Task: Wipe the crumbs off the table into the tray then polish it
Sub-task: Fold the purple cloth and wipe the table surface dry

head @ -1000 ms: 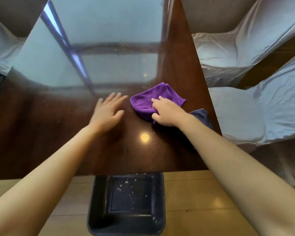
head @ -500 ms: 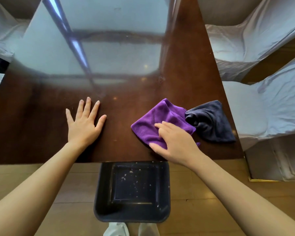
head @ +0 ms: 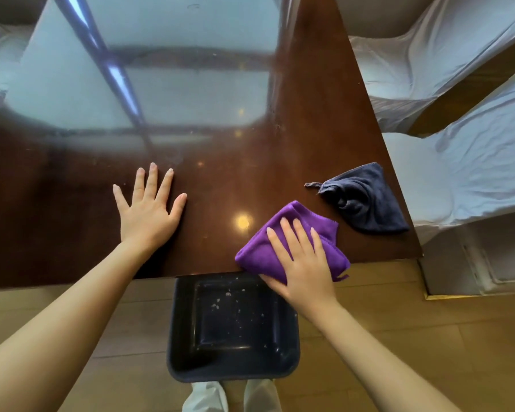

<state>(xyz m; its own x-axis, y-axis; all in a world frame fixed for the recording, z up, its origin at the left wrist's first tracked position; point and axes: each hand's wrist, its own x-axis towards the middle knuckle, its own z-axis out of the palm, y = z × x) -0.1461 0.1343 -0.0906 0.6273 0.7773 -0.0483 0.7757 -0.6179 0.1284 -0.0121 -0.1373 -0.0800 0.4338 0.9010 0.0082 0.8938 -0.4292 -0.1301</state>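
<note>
Fingers (head: 292, 233) flat on our purple cloth (head: 259, 257), lower right; left hand (head: 149, 212) splayed. Crumbs may miss the tray (head: 173, 337).

A purple cloth (head: 292, 251) and a dark grey cloth (head: 366, 200) lie on the glossy brown table (head: 309, 129), above a black tray (head: 232, 367) flecked with pale crumbs (head: 223, 301).
</note>
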